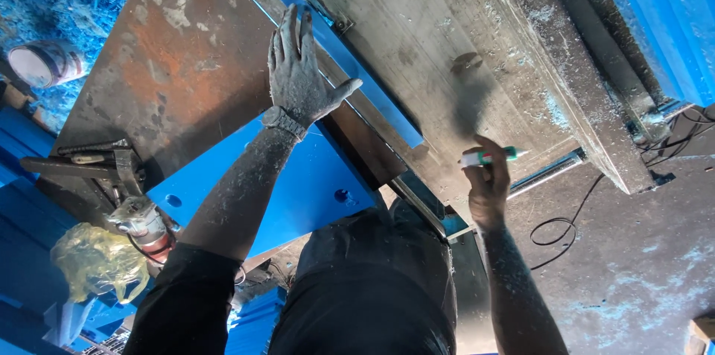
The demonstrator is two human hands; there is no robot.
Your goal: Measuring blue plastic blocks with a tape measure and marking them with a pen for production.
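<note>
The left hand [298, 75] lies flat and spread wide on the rusty steel plate [179, 64], its fingers beside the blue metal strip [350, 72] that runs along the plate's edge. The right hand [488, 184] grips a green-and-white marker [488, 156], held off the strip's lower end. An angle grinder [141, 224] rests below the plate.

A single head-worn camera looks steeply down over the person's own torso, close to the work. The frame reads inverted: the body fills the bottom centre, both forearms reach upward to the hands, the rusty metal table [186, 64] spans the upper half, and the floor [633, 273] lies lower right.
</note>
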